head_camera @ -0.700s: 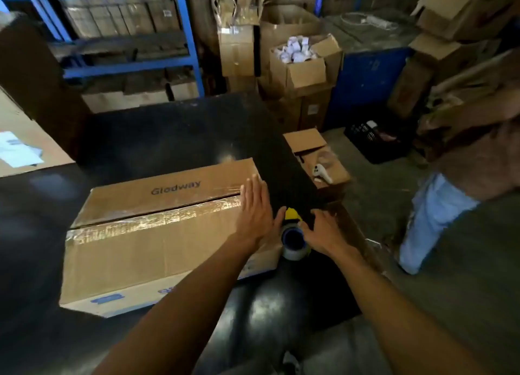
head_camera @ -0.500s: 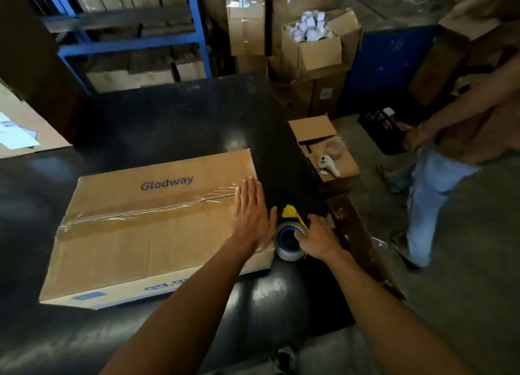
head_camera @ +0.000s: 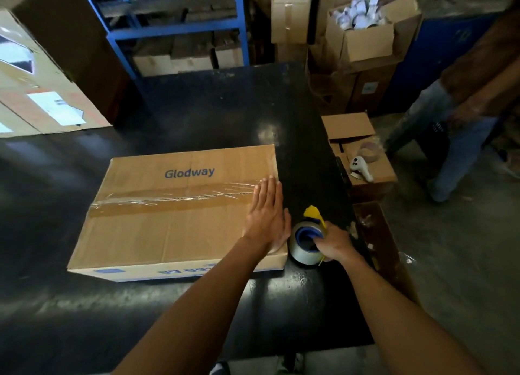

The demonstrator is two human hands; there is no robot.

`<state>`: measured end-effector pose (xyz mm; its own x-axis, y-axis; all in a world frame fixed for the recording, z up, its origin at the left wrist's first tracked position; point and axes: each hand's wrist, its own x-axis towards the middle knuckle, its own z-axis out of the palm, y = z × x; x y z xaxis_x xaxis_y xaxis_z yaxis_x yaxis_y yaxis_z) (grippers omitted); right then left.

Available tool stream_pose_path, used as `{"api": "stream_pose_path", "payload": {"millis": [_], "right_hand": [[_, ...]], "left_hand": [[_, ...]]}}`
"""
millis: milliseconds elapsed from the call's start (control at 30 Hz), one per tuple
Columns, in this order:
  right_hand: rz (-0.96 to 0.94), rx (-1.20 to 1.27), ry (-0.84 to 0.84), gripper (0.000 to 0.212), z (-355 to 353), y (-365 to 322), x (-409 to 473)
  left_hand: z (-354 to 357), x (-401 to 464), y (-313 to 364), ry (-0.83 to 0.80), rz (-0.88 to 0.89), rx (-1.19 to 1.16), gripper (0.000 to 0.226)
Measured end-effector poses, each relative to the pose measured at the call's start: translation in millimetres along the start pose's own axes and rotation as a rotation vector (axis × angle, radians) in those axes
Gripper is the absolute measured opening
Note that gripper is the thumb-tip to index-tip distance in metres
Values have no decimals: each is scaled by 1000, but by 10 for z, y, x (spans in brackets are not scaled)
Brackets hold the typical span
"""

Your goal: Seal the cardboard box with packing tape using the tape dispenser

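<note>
A closed cardboard box [head_camera: 157,228] printed "Glodway" lies flat on the black table [head_camera: 225,115]. Clear packing tape [head_camera: 174,198] runs along its centre seam from the left end to the right end. My left hand [head_camera: 267,217] rests flat, fingers together and extended, on the box's right end, over the end of the tape. My right hand [head_camera: 333,244] grips the tape dispenser [head_camera: 306,241], a clear roll on a blue core with a yellow blade guard, which stands on the table against the box's right side.
Another person [head_camera: 461,115] in jeans stands at the right, close to the table's far right corner. A small open carton [head_camera: 363,155] holding a white controller sits just right of the table. Blue shelving [head_camera: 174,28] and stacked cartons [head_camera: 363,34] line the back.
The view has tilted and shifted, so the box sits more centrally. Both hands stay at the box's right end. The other person has moved nearer, at the right.
</note>
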<state>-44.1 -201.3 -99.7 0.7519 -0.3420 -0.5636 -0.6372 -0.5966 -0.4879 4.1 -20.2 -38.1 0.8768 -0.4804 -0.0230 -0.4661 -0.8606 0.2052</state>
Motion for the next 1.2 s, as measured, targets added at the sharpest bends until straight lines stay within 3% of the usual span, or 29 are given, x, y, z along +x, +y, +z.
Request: {"api": "stream_pose_path", "payload": {"millis": [167,400,500,667,867,1033,1133,1200], "right_hand": [[92,455,-49,18,-285,-147,-197],[5,607,46,32,-750,-578,-507],[-109,555,77,33,-847,-865,-640],[-341,422,92,48,-762,-1466,-937],[-671,181,203,60,-432,-2115,-1128],[-910,-49,401,55,-159,-2492,-1151],[-940,-258,421,57,-6,-2605,-1122],[-999,-270,400,60,70,-2665,-1115]], "left_hand": [[-11,2,-26,-38,19,3,75],[-452,53,-138,-268,32,-297,61],[-761,96,-285,-307,-73,-666,57],[-1257,196,-620,-265,-421,-1385,74],[-1631,75,-1360,-296,-651,-1672,75],[-1834,-61,-1881,-296,-616,-1947,78],[-1874,-187,-2076,-286,-607,-1996,76],[-1847,-284,-2194,-260,-634,-1995,71]]}}
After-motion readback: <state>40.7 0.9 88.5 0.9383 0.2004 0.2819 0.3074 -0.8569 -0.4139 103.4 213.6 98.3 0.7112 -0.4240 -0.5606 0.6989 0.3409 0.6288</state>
